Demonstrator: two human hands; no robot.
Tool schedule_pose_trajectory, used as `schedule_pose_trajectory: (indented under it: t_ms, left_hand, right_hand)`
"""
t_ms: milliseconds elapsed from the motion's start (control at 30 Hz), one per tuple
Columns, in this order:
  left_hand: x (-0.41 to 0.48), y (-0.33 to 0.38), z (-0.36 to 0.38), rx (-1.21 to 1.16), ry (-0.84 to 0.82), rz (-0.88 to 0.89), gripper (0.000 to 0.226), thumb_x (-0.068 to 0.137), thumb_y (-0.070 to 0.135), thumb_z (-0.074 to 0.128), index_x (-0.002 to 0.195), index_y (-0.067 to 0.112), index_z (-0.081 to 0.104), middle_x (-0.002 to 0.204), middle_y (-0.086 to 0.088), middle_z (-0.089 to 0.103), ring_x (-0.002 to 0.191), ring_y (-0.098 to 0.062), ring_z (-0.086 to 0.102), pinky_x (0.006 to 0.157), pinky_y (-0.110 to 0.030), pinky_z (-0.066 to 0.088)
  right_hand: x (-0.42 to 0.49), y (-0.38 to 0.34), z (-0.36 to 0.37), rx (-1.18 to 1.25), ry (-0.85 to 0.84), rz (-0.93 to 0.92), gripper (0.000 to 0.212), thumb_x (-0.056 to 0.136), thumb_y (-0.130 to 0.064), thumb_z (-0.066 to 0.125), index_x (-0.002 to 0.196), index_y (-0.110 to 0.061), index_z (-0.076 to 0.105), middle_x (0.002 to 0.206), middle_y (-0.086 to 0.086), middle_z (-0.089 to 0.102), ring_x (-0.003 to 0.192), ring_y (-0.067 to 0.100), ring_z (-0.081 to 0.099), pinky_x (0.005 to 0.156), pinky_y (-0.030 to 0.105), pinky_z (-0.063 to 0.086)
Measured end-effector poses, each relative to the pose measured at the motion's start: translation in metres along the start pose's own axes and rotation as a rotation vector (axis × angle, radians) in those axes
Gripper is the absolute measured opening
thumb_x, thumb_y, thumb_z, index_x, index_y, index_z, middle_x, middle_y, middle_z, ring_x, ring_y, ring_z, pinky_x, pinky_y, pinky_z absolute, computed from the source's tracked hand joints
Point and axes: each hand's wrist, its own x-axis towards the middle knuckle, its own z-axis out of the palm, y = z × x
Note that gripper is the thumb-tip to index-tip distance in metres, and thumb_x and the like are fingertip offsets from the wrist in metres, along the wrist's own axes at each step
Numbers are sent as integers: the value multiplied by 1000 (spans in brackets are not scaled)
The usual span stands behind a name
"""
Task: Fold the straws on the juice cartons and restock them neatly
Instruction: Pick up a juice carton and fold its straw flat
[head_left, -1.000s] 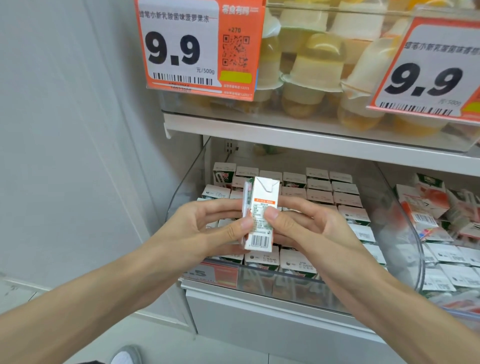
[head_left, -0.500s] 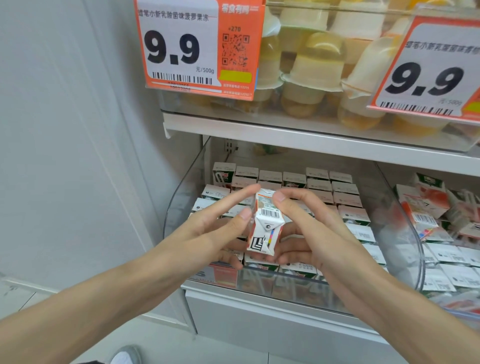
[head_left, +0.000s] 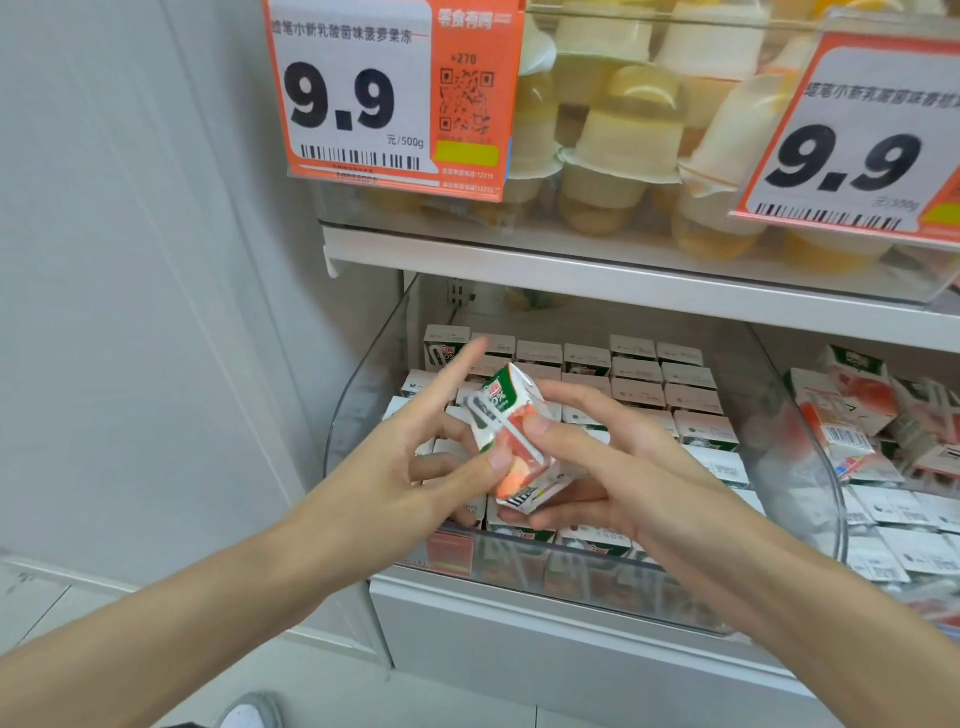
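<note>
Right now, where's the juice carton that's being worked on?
Centre of the head view: the juice carton is tilted, held between the left hand and right hand, in front of the clear bin of stocked cartons.

A pale grey panelled wall (head_left: 130, 260) fills the view from 7 to 11 o'clock and meets a light tiled floor (head_left: 62, 613) at 7 o'clock. A white shelving unit (head_left: 519, 654) runs from 12 to 5 o'clock, its upper shelf board (head_left: 623, 283) crossing at 1 o'clock. An orange-and-white price card (head_left: 358, 98) reading 9.9 hangs at 12 o'clock and a second card (head_left: 841, 161) at 2 o'clock, under soft, even light.
</note>
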Motion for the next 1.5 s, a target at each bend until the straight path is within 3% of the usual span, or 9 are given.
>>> schedule_pose_trajectory:
  t_ms: [100,200,300,433,833,1000,1167,1300,1500]
  left_hand:
    - [3,0,-1,28,36,-38,88,85,49,70,158,61,25,111,17,74,98,-15,79,91,-30,59]
    - [4,3,-2,60,22,-112,71,88,52,67,156,43,47,122,18,75,105,-12,77,108,-43,55]
    - [1,5,0,55,-26,-91,40,99,37,66,139,38,68,130,13,74,115,-11,74,106,-41,58]
    - [3,0,-5,-7,65,-52,42,93,23,76,134,31,70,132,8,74,118,-15,75,110,-41,54]
    - [8,-9,-8,-2,60,39,43,96,44,67,139,39,68,117,8,81,109,-15,78,91,-33,63]
    - [9,-10,-11,-7,92,44,58,84,43,78,140,42,65,124,11,78,115,-13,75,103,-41,57]
    - [6,-7,-4,-10,-71,14,48,94,44,69,141,37,67,134,18,73,123,-10,71,104,-26,57]
    - [8,-4,-4,-91,-23,-32,42,100,34,64,141,27,67,131,7,76,119,-18,74,99,-31,61]
    - [8,-2,-7,-183,59,-57,43,85,24,78,125,18,68,116,-4,81,97,-27,81,82,-31,65]
  right_hand:
    - [5,6,-3,125,39,25,50,87,-28,77,134,-24,61,103,14,82,95,36,81,84,40,65]
    - [7,8,-4,213,27,25,52,79,-25,71,128,-9,65,107,17,81,100,37,80,85,43,67]
    - [4,8,-5,179,-32,-18,41,89,-29,77,126,-15,68,111,15,81,103,36,79,90,43,65]
    - [-1,9,-6,-46,7,-166,29,100,-31,72,128,-27,71,126,-1,78,115,21,76,105,39,58]
    - [4,13,-6,-130,192,-199,41,80,-57,79,116,-39,76,109,-7,82,105,10,77,107,42,50]
    - [4,15,-7,7,107,-165,31,95,-47,71,116,-24,74,111,3,83,109,21,78,114,47,47]
    - [0,14,-3,-6,27,-192,40,86,-41,83,122,-26,75,120,-2,79,107,19,78,88,27,63]
    - [-1,11,-5,-45,18,-200,37,89,-32,82,126,-31,77,125,-3,78,115,16,76,110,36,49]
    - [3,16,-2,-47,-20,-233,45,96,-20,75,139,-27,66,127,-6,78,120,11,73,110,32,55]
